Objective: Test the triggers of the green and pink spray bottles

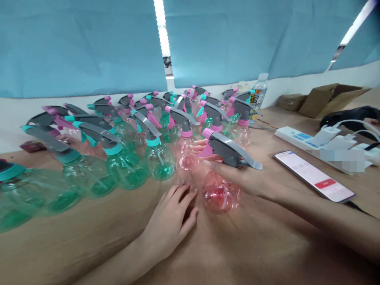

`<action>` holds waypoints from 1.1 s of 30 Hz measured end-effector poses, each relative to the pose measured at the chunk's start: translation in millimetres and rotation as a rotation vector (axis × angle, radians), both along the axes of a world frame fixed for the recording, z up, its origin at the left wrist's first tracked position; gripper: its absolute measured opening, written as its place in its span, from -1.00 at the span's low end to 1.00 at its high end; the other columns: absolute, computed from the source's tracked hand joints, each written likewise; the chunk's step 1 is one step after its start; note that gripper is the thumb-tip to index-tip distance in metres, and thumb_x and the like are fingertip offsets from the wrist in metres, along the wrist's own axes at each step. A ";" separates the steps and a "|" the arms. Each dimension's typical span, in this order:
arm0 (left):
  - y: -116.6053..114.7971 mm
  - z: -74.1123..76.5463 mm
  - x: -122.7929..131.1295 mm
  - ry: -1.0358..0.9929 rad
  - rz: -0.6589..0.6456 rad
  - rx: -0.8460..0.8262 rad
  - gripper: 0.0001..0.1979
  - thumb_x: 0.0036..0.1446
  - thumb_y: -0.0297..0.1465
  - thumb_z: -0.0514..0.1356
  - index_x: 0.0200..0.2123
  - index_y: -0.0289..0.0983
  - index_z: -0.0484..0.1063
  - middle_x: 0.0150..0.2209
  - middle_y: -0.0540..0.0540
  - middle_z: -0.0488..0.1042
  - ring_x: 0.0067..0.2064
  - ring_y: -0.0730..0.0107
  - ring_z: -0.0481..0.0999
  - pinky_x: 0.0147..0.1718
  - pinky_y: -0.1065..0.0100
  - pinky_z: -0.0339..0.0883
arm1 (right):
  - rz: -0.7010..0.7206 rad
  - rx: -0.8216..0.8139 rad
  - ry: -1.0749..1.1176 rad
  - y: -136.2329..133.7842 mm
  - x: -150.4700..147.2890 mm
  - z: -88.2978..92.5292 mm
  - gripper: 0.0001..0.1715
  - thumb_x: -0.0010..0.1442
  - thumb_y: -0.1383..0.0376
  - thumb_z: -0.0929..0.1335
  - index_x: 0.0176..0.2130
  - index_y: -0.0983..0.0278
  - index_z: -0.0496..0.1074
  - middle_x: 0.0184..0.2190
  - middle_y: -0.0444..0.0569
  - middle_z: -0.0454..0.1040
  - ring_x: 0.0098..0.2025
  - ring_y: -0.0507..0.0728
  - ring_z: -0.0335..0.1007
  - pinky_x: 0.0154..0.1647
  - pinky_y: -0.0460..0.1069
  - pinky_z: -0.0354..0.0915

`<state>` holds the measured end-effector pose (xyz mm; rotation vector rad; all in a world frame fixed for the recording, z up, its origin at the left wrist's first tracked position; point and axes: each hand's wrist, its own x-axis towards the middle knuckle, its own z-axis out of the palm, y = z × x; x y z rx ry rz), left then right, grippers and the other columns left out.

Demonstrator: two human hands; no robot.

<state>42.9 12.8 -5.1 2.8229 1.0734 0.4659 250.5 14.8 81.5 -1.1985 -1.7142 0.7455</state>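
Observation:
A pink spray bottle point(222, 194) with a grey and pink trigger head stands upright on the table in front of me. My right hand point(237, 174) is wrapped about its neck, just under the trigger head, with the fingertips showing on the left side. To the left of this bottle, my left hand point(175, 213) lies on the table with its fingers loosely bent and apart, holding nothing. Just behind my hands stand another pink spray bottle point(187, 152) and a green spray bottle point(160, 160) with a teal collar.
Several more green and pink spray bottles fill the table's left and back, among them a green one point(126, 168). On the right lie a lit phone point(314, 176) and a white power strip point(311, 148) with plugs and cables. Behind are a cardboard box point(326, 101) and a drink bottle point(260, 92).

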 end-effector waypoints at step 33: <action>0.2 1.0 0.9 0.013 -0.004 0.002 -0.64 0.29 -0.37 0.04 0.12 -0.31 0.34 0.09 -0.26 0.38 0.17 0.02 0.28 0.07 0.00 0.25 | -0.199 0.007 -0.066 -2.8 2.5 -4.1 -0.84 0.02 0.21 0.39 -0.47 0.18 0.32 -0.49 -0.11 0.36 -0.44 0.11 0.25 -0.44 0.03 0.27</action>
